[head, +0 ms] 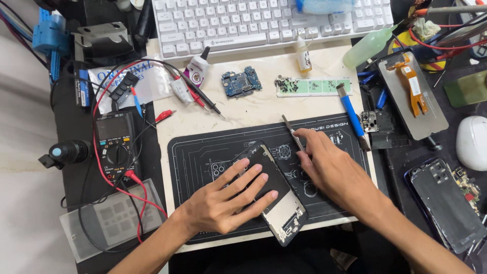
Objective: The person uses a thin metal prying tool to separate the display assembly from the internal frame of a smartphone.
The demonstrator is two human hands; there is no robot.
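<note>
Opened phone [278, 203] lies diagonally on the black mat [203, 152], mid-desk. Left hand [231, 198] presses it flat, fingers spread, gripping nothing. Right hand [324, 165] pinches tweezers [293, 133] beside the phone's upper edge. Advisable: keep steady downward pressure, hold the tip shallow, avoid prying against the frame.

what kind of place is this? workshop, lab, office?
Most likely a phone repair bench. An opened phone lies on a black work mat under the left hand, with a multimeter and a loose circuit board nearby.
</note>
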